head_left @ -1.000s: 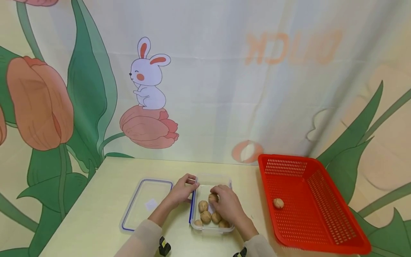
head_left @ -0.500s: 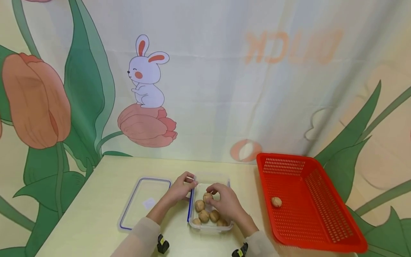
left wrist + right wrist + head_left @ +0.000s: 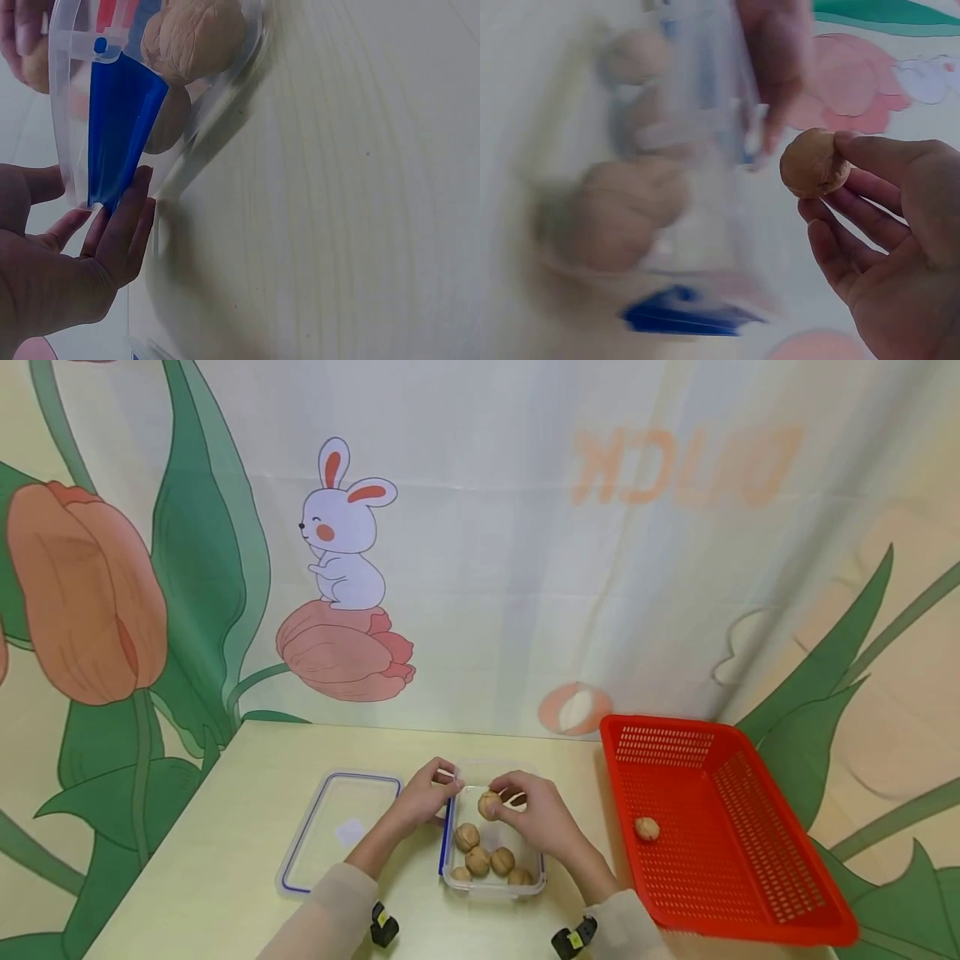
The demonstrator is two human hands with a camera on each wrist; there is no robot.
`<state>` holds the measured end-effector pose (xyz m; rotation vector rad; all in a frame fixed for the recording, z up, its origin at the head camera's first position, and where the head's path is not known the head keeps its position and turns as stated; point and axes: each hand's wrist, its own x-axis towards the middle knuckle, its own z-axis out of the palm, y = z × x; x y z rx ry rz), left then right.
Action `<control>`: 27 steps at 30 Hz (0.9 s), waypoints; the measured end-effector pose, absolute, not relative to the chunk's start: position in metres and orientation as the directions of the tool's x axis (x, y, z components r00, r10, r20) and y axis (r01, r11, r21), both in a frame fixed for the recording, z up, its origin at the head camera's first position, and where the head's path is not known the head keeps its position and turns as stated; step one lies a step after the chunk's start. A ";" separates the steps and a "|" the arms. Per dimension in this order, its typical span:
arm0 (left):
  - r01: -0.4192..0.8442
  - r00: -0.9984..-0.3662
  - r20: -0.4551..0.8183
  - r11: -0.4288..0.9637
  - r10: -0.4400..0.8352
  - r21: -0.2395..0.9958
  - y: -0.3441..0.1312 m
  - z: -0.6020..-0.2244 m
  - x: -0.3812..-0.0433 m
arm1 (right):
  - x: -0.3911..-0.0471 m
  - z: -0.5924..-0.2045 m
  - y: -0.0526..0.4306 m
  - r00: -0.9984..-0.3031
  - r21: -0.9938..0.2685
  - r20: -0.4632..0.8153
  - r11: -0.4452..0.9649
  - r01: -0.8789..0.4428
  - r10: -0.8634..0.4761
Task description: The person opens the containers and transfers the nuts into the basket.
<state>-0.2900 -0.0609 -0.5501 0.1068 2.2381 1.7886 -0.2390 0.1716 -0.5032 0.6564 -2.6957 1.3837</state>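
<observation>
A clear plastic food container (image 3: pixel 467 806) with blue side clips stands on the table, several walnuts (image 3: pixel 477 861) inside it. At its far left corner my left hand (image 3: pixel 423 797) grips the wall, thumb near the rim and fingers against the outside by the blue clip (image 3: pixel 120 127). My right hand (image 3: pixel 546 814) pinches one walnut (image 3: pixel 814 163) between thumb and fingertips, raised over the far half of the container. The other walnuts lie toward the container's near end.
The container's lid (image 3: pixel 311 839), edged with a blue seal, lies flat to the left. On the right stands a red plastic basket (image 3: pixel 727 852) with a single walnut (image 3: pixel 647 829) in it. A printed curtain (image 3: pixel 480 610) hangs behind the table.
My right hand has lifted the walnut from among the others and moved it up and slightly away from me. The left hand keeps its grip on the container.
</observation>
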 end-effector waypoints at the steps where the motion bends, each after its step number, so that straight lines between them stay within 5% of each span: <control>1: -0.114 -0.960 -0.168 0.237 0.225 0.965 -0.061 -0.550 -0.290 | -0.237 -0.497 0.173 -0.909 -0.769 0.236 0.507 -0.390 -0.343; 12: -0.116 -0.958 -0.170 0.231 0.230 0.966 -0.061 -0.550 -0.290 | -0.220 -0.447 0.219 -0.867 -0.716 0.414 0.489 -0.498 -0.278; 27: -0.103 -0.959 -0.158 0.229 0.234 0.968 -0.062 -0.550 -0.290 | -0.206 -0.454 0.301 -0.920 -0.730 0.389 0.596 -0.336 -0.042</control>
